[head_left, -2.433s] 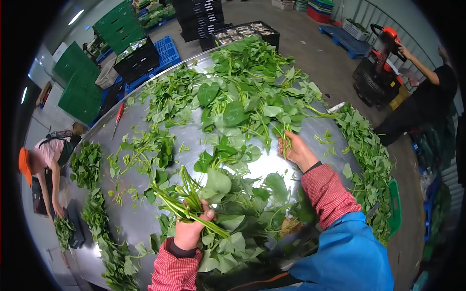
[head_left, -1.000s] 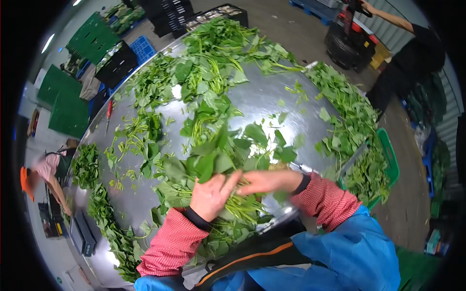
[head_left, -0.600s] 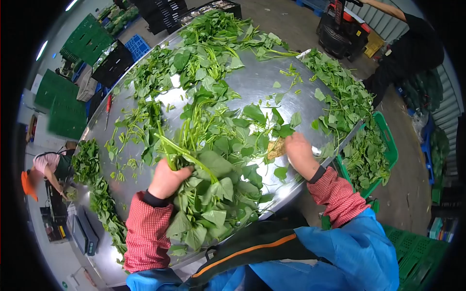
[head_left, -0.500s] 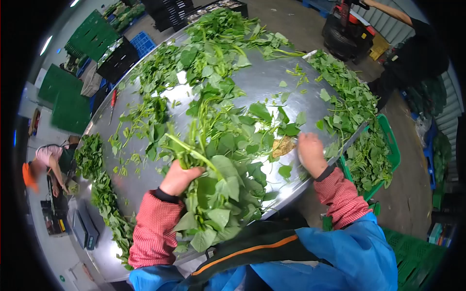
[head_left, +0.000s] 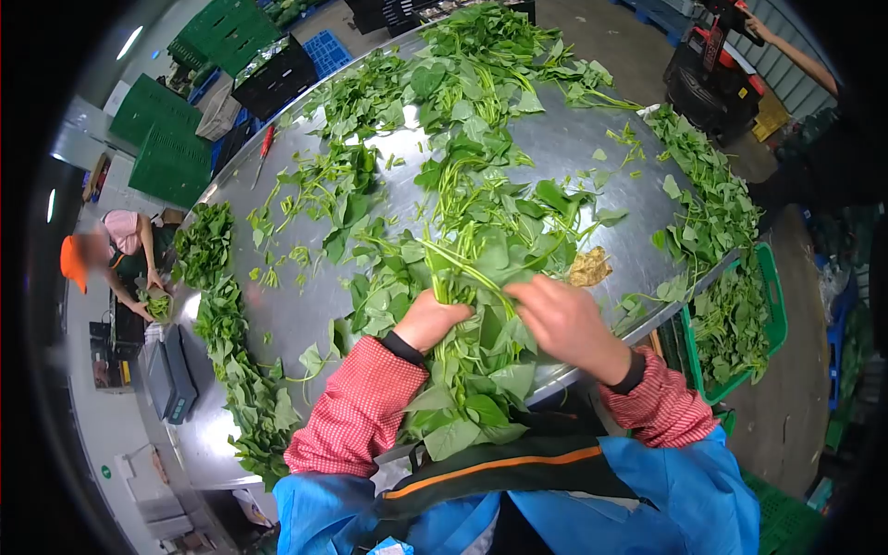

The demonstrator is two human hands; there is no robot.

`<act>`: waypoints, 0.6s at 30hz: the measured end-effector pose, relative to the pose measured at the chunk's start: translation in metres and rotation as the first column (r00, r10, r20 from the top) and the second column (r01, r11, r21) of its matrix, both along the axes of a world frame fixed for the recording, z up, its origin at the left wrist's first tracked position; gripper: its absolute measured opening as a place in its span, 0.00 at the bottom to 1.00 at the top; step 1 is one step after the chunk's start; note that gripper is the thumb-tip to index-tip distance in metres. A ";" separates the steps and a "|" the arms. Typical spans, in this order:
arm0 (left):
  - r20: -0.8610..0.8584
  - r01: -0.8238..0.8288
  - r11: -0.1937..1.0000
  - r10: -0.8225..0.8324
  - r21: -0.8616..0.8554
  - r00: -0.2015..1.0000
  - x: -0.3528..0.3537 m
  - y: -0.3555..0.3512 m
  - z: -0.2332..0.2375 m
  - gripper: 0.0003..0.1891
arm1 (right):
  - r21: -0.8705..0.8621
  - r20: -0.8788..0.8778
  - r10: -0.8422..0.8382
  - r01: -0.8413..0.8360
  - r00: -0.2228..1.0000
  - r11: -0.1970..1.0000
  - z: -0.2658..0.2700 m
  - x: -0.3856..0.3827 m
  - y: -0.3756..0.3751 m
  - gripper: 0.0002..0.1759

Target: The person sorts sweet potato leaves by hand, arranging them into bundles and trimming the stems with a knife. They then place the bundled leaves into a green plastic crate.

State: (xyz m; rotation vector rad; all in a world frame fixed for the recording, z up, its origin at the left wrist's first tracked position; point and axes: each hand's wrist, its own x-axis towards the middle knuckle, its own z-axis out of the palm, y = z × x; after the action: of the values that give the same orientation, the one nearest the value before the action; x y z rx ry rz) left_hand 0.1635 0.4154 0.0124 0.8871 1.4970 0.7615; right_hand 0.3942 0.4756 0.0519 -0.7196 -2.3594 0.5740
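Note:
My left hand (head_left: pixel 431 322) is wrapped round the stems of a bunch of leafy greens (head_left: pixel 462 407), whose leaves hang toward my apron over the table's near edge. At the right of the same bunch is my right hand (head_left: pixel 569 328), fingers bent together against the stems and leaves; what lies between its fingertips is hidden. Beyond both hands, more loose leafy greens (head_left: pixel 472 199) spread over the metal table (head_left: pixel 573 129). A yellow-brown withered leaf (head_left: pixel 589 266) lies just past my right hand.
A red-handled knife (head_left: pixel 266 148) lies at the table's far left. Piled greens (head_left: pixel 222 324) line the left edge, near a scale (head_left: pixel 169 377). A green crate (head_left: pixel 779 314) of greens stands at right. One person (head_left: pixel 129 240) works at left; another's arm (head_left: pixel 791 51) reaches a pallet truck (head_left: pixel 708 83).
My right hand has moved left from beside the withered leaf to the bunch in my left hand. My view has shifted, and the bunch now sits more centrally before me.

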 end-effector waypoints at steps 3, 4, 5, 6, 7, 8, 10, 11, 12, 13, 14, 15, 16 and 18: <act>-0.120 0.101 0.991 -0.091 0.086 0.989 0.001 -0.002 -0.014 0.16 | 0.181 0.110 0.028 -0.048 0.994 0.982 -0.005 -0.023 0.001 0.07; -0.098 0.079 0.994 -0.071 0.075 0.993 0.003 -0.003 -0.014 0.15 | 0.177 0.144 0.014 -0.039 0.990 0.984 -0.009 -0.027 0.001 0.07; -0.075 0.054 0.997 -0.050 0.062 0.996 0.005 -0.005 -0.012 0.14 | 0.172 0.178 0.001 -0.032 0.984 0.985 -0.014 -0.031 0.000 0.07; -0.053 0.030 0.998 -0.027 0.049 0.998 0.006 -0.006 -0.010 0.13 | 0.168 0.213 -0.011 -0.026 0.977 0.986 -0.020 -0.034 0.001 0.07; -0.054 0.040 0.998 -0.038 0.048 0.998 0.006 -0.008 -0.007 0.14 | 0.153 0.202 0.002 -0.033 0.979 0.988 -0.026 -0.035 0.004 0.07; -0.007 -0.006 0.999 0.006 0.053 1.000 0.008 -0.009 -0.002 0.14 | 0.138 0.191 0.012 -0.039 0.982 0.990 -0.033 -0.033 0.008 0.08; 0.085 -0.094 0.994 0.089 0.061 0.992 0.014 -0.010 0.018 0.13 | 0.131 0.197 -0.002 -0.024 0.980 0.991 -0.052 -0.024 0.015 0.08; 0.069 -0.053 0.993 0.047 0.101 0.997 0.010 -0.011 0.018 0.12 | 0.141 0.215 -0.016 -0.015 0.976 0.990 -0.064 -0.015 0.021 0.08; 0.009 -0.057 0.984 0.056 0.166 0.998 0.005 -0.014 0.023 0.12 | 0.150 0.231 -0.034 -0.001 0.972 0.989 -0.075 -0.005 0.026 0.08; -0.055 -0.050 0.972 0.065 0.231 0.996 0.000 -0.015 0.034 0.12 | 0.122 0.224 -0.088 0.062 0.971 0.991 -0.088 0.010 0.028 0.08; -0.118 -0.037 0.953 0.075 0.299 0.990 -0.006 -0.014 0.043 0.12 | 0.099 0.218 -0.145 0.126 0.965 0.987 -0.100 0.029 0.030 0.07; -0.171 -0.036 0.939 0.099 0.341 0.980 -0.012 -0.013 0.046 0.13 | 0.082 0.216 -0.189 0.175 0.958 0.981 -0.105 0.036 0.037 0.07; -0.234 0.004 0.935 0.084 0.353 0.969 -0.012 -0.017 0.038 0.14 | 0.077 0.186 -0.173 0.161 0.967 0.984 -0.091 0.029 0.032 0.07; -0.365 0.113 0.917 0.037 0.382 0.930 -0.015 -0.016 0.018 0.15 | 0.080 0.113 -0.169 0.160 0.979 0.984 -0.056 0.003 0.021 0.07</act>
State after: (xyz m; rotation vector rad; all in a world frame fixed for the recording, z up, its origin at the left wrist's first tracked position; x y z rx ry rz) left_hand 0.1483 0.3992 0.0302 1.4274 1.6697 0.9268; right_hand 0.3970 0.4966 -0.0042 -0.9297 -2.3871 0.3834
